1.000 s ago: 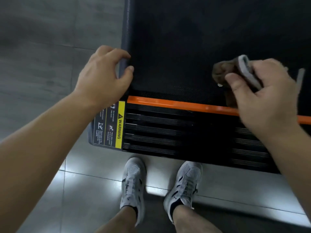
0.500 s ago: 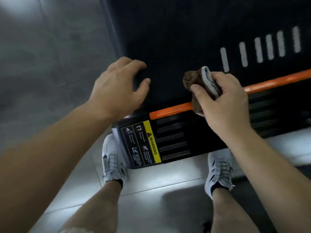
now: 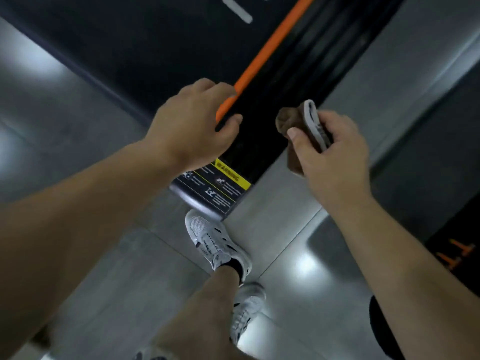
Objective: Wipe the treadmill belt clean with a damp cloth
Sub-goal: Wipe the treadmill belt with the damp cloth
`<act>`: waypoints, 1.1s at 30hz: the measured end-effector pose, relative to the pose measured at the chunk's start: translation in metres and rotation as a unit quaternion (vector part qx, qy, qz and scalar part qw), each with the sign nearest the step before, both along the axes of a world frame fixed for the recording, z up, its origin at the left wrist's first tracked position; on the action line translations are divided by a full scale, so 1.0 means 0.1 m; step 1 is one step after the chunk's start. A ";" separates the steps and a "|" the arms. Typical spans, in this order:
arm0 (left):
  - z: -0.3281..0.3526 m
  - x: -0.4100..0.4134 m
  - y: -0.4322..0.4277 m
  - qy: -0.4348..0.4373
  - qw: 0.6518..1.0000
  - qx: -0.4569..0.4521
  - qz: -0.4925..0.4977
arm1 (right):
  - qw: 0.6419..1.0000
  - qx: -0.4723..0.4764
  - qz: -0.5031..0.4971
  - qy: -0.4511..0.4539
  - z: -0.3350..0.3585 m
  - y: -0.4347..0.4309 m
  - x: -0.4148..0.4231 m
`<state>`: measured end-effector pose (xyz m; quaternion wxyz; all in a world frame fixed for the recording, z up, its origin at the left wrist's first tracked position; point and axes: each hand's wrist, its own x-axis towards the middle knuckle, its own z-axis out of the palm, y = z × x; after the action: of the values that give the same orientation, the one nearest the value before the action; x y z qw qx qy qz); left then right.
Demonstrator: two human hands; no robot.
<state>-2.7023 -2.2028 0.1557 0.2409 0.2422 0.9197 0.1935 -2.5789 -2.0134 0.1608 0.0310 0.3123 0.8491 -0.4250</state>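
The brown cloth [image 3: 291, 126], grey along one edge, is bunched in the right hand [image 3: 335, 157], thumb and fingers curled tight round it. It hangs over the edge of the black end cover [image 3: 262, 131], off the belt [image 3: 155, 48], which lies beyond the orange strip [image 3: 272, 45]. The left hand [image 3: 192, 126] hovers over the strip's end, fingers loosely bent, holding nothing. Nearer are a warning label [image 3: 220, 185], grey shoes [image 3: 215, 242] and tiled floor [image 3: 285, 216].
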 end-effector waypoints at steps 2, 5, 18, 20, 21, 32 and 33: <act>0.02 0.18 0.15 0.004 0.999 0.002 -0.040 | 1.000 0.017 -0.021 -0.004 0.00 0.05 0.37; 0.10 0.48 0.37 0.013 0.996 0.012 -0.093 | 0.998 0.023 -0.060 -0.015 0.05 0.10 1.00; 0.30 2.25 1.32 -0.003 0.941 0.032 -0.338 | 0.962 0.043 -0.261 -0.068 0.31 -0.41 3.69; 0.34 2.56 1.44 -0.011 0.922 0.031 -0.386 | 0.946 0.051 -0.312 -0.068 0.36 -0.54 3.99; 0.38 2.72 1.50 -0.014 0.911 0.032 -0.411 | 0.937 0.056 -0.339 -0.067 0.40 -0.59 4.13; 1.03 4.72 2.26 0.020 0.761 0.027 -0.647 | 0.786 0.051 -0.615 -0.038 1.03 -1.15 5.68; 1.10 4.96 2.33 0.022 0.746 0.029 -0.665 | 0.772 0.055 -0.632 -0.036 1.09 -1.22 5.84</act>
<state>-2.2067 -1.9702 0.2658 0.2812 0.8037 0.5244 0.0059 -1.9952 -2.1350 0.2695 -0.2315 0.7945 0.4808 -0.2899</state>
